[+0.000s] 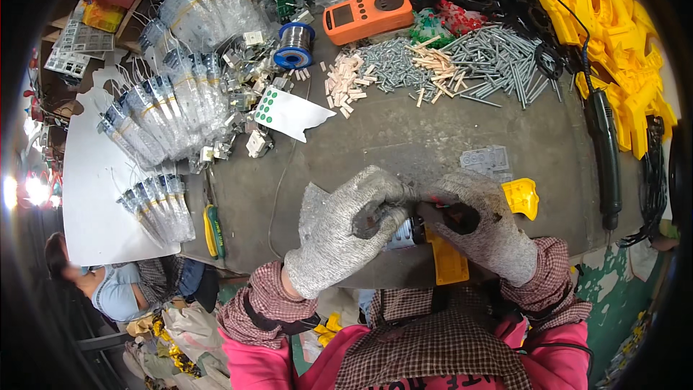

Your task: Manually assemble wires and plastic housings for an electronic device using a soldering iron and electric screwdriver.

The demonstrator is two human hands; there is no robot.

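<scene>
My left hand (pixel 350 231), in a grey knit glove, has its thumb and fingers pinched together above the near edge of the table. Facing it, my right hand (pixel 484 220) in a matching glove is closed too, and the fingertips of both nearly meet. A small dark bit with a touch of red shows between them, too hidden to name. Below the hands lie a flat yellow plastic piece (pixel 449 261) and a small blue-and-white part (pixel 406 235), mostly covered. Clear bubble wrap (pixel 312 206) sticks out beside my left hand. A yellow plastic shell (pixel 521 198) rests by my right hand.
Long screws (pixel 498 58), an orange meter (pixel 368 16) and a solder spool (pixel 294 45) lie at the back. Bagged wired parts (pixel 162 112) fill the left. A soldering iron (pixel 603 152) and yellow casings (pixel 628 50) are at right. A screwdriver (pixel 214 231) lies front left.
</scene>
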